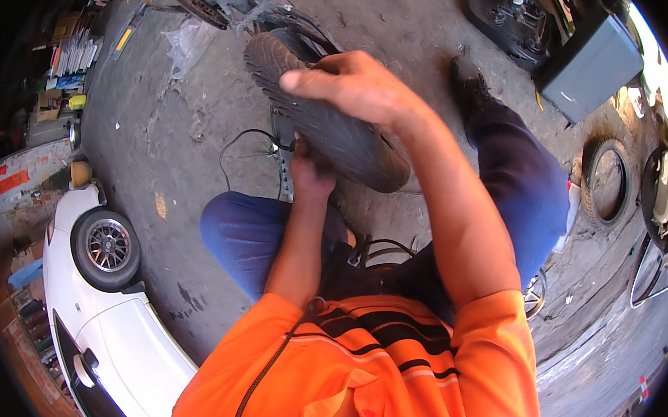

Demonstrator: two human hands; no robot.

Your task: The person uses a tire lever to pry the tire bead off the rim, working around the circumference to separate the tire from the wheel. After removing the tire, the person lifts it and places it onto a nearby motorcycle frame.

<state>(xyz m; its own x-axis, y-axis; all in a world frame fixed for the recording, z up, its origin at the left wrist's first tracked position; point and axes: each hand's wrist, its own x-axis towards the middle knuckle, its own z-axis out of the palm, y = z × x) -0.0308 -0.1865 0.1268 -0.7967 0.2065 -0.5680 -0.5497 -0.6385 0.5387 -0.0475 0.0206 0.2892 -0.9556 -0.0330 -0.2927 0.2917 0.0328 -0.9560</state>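
A black motorcycle tire with a grooved tread is held tilted in front of me, above the concrete floor. My right hand is closed over its upper side, with the thumb on the tread and the fingers hooked round the far edge. Below it, my left hand grips the tire's near left side. Its thumb points up against the rubber, and its other fingers are mostly hidden. A thin black hose or cable loops on the floor beside the left hand.
Motorcycle parts and a clear plastic bag lie ahead. A white car is at the left. To the right are a dark grey box and a loose tire. Cluttered shelves line the far left.
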